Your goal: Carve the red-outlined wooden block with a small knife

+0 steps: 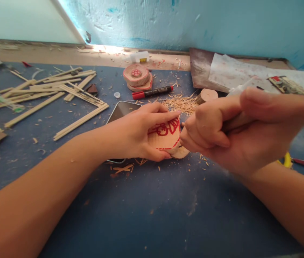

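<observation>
My left hand (pixel 141 130) grips a round wood slice (pixel 164 141), thumb along the near edge and fingers over the far side. Red marker lines form a drawing on its face, and a red line runs round its rim. Close by on the right, my right hand (pixel 238 132) is closed in a fist at the slice's right edge. Whatever its fingers hold is hidden. A smaller wood piece (pixel 181 153) lies just below the slice. Partly under my left hand and wrist is a phone (pixel 122 109).
Behind the hands lie a red marker (pixel 153 92), stacked wood slices (pixel 137 77), wood shavings (pixel 182 103) and a short log piece (pixel 207 95). Several thin wooden sticks (pixel 36 107) spread across the left. A stained paper sheet (pixel 229 70) is at the back right, near the blue wall (pixel 168 25).
</observation>
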`<act>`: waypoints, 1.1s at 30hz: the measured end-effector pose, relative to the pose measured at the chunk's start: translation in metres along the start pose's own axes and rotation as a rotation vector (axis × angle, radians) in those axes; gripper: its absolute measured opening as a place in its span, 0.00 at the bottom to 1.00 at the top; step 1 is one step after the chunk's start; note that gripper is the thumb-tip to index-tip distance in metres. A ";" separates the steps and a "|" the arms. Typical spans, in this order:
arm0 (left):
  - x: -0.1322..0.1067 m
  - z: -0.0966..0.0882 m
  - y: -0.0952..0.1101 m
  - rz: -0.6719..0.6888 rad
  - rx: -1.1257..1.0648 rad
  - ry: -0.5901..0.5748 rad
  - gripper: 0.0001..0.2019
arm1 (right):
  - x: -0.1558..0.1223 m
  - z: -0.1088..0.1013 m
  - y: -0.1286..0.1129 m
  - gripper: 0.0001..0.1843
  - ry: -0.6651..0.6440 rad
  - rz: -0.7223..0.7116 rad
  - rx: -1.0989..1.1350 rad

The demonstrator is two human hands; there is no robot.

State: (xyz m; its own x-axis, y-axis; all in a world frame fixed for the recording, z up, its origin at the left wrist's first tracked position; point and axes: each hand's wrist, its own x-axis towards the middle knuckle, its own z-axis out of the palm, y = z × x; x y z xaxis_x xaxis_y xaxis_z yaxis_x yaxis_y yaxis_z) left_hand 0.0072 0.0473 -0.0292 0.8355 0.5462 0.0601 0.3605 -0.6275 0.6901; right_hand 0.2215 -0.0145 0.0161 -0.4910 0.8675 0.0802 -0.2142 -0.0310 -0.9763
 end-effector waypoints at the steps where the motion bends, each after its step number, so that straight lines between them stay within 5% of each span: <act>1: 0.000 0.000 0.000 0.003 0.001 -0.001 0.32 | 0.000 0.000 0.000 0.39 -0.001 -0.005 0.001; 12: -0.001 0.003 0.002 -0.008 0.000 0.027 0.30 | -0.005 0.012 0.008 0.33 0.024 -0.144 -0.129; 17: 0.000 0.004 0.004 0.034 0.001 0.036 0.20 | 0.001 0.004 0.020 0.28 0.025 -0.097 0.064; 21: 0.000 0.002 0.006 0.013 -0.010 0.024 0.23 | 0.007 -0.004 0.027 0.28 -0.017 -0.050 0.161; 28: 0.000 0.000 0.003 -0.004 0.009 -0.007 0.31 | 0.004 0.003 0.001 0.34 0.072 -0.029 0.092; 33: -0.001 -0.001 0.004 -0.017 -0.012 -0.011 0.27 | -0.002 0.009 0.004 0.32 0.047 -0.040 0.041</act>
State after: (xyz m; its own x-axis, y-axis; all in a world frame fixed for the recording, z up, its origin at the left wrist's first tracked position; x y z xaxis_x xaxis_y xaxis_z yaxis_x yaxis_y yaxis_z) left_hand 0.0075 0.0447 -0.0256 0.8339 0.5504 0.0409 0.3693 -0.6115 0.6998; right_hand 0.2137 -0.0205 0.0135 -0.4415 0.8906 0.1088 -0.2674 -0.0149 -0.9635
